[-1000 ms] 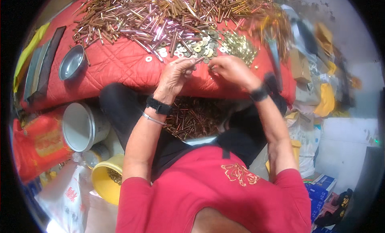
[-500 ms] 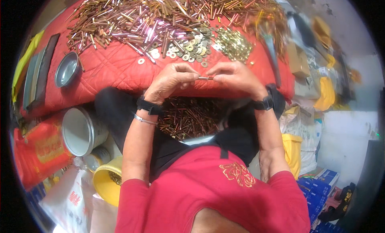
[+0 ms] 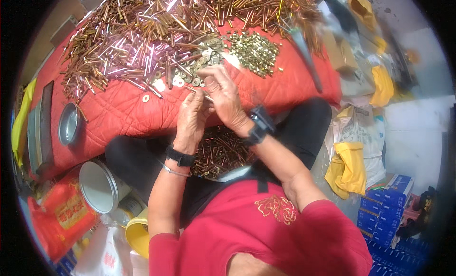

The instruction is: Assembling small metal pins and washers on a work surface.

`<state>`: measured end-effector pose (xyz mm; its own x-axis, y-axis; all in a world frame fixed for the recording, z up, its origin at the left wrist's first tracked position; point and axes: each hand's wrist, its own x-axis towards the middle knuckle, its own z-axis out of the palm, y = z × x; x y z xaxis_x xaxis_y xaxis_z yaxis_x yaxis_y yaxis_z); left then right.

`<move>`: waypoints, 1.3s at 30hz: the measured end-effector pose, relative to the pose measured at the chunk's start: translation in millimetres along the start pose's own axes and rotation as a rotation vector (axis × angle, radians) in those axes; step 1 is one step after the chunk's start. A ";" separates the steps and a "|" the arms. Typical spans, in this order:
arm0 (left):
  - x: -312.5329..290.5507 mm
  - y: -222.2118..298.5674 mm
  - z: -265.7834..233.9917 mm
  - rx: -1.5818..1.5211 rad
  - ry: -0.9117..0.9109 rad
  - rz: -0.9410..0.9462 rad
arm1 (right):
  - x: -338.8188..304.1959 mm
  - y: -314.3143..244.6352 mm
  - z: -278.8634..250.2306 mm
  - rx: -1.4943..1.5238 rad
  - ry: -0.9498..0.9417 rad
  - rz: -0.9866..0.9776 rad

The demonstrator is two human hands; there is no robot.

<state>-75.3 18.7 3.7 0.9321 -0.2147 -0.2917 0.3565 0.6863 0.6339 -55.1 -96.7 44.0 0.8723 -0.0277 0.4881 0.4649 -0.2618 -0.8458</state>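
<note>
My left hand (image 3: 190, 117) is closed, its thumb and fingers pinching a thin metal rod (image 3: 193, 90) whose end pokes out above the fingertips. Close beside it, my right hand (image 3: 224, 94) has its fingers bent forward and apart from the thumb, over the near edge of a heap of flat round washers (image 3: 202, 62). I make out nothing held in the right hand. Beyond the washers spreads a large pile of copper-coloured metal rods (image 3: 137, 50). Small brass-coloured nuts (image 3: 254, 52) lie heaped to the right of the washers.
A red quilted cover (image 3: 123, 107) lies under the parts. A metal bowl (image 3: 70, 124) sits at its left edge. More rods (image 3: 221, 150) lie between my legs. A white bucket (image 3: 97, 186) and yellow bucket (image 3: 137, 233) stand left; blue boxes (image 3: 384, 209) are stacked right.
Both hands have shifted left in the picture, partly because the view has turned. My right hand has come off the rod's end and moved toward the washers; the left keeps the rod.
</note>
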 end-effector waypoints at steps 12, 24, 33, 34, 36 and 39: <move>3.5 25.0 -10.2 -0.113 -0.003 -0.011 | 41.0 66.5 -83.0 -0.991 -0.183 -0.259; -14.7 27.8 10.2 0.356 -0.010 0.051 | 16.5 -15.9 -49.1 0.191 -0.299 0.297; -17.7 32.6 11.6 0.384 -0.094 0.019 | 17.5 -8.2 -52.5 0.148 -0.340 0.084; -18.1 31.7 11.5 0.382 -0.097 0.022 | 19.0 -8.1 -53.9 0.167 -0.329 0.093; -15.3 28.8 10.5 0.322 -0.111 0.012 | 22.5 -9.9 -55.5 0.208 -0.310 0.110; -14.6 30.6 10.4 0.285 -0.087 0.027 | 25.4 -15.9 -57.7 0.116 -0.348 0.060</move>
<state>-77.3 35.7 34.8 0.9391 -0.2660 -0.2173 0.3236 0.4726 0.8197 -49.0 -148.9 82.2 0.8887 0.2952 0.3509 0.4076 -0.1580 -0.8994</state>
